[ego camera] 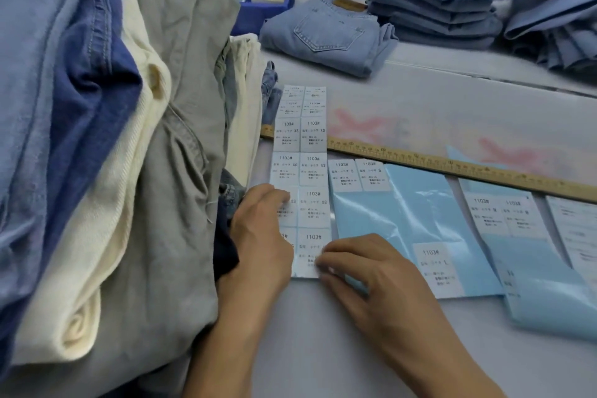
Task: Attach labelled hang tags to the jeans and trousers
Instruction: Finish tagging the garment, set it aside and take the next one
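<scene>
Labels first: the XS label strip (302, 168) lies flat on the table (436, 107), two stickers wide, running away from the person just beside the heap of trousers (122, 171) on the left. Left hand (261, 229) rests on the strip's near left column, fingers laid almost straight, holding nothing; judged to be pinning the backing so it cannot slide. Right hand (365, 271) has its fingertips (323, 263) bent at the near right sticker's edge; whether a corner is already lifted and pinched I cannot tell. Judged step: peeling one XS label. No hang tag in view.

Outward: blue backing sheets (403, 220) with S, L and M stickers lie side by side to the right, likely sorted by size for quick reach. A wooden ruler (452, 165) crosses behind them, passing under the strip. Folded jeans (329, 35) and a tall denim stack (436, 0) sit well apart at the far side.
</scene>
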Available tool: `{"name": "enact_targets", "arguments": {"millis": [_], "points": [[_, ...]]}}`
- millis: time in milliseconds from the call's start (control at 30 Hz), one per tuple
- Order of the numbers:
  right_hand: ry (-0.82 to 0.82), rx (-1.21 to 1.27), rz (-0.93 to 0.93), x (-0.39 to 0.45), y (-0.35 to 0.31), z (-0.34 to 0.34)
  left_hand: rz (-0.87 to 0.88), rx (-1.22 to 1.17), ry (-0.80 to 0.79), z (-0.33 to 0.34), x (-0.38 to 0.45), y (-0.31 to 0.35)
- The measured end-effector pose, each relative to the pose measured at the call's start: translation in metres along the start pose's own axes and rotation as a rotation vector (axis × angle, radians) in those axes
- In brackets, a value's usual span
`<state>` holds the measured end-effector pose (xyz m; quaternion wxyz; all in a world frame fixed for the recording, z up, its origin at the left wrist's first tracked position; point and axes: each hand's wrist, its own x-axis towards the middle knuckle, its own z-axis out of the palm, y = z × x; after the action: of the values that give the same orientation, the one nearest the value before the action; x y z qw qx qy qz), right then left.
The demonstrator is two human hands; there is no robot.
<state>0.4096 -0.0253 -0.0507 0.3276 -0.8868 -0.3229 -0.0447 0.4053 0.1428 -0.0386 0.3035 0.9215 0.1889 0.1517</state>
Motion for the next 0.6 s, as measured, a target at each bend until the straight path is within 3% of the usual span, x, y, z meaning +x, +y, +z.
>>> {"name": "enact_targets", "arguments": {"millis": [267, 600], "points": [[-0.059, -0.053, 0.046, 0.003, -0.004, 0.002, 0.064, 0.0, 0.004, 0.0, -0.001, -0.005], [-0.072, 0.007, 0.1, 0.003, -0.013, 0.005, 0.027, -0.003, -0.034, 0.0, 0.001, -0.004]]}}
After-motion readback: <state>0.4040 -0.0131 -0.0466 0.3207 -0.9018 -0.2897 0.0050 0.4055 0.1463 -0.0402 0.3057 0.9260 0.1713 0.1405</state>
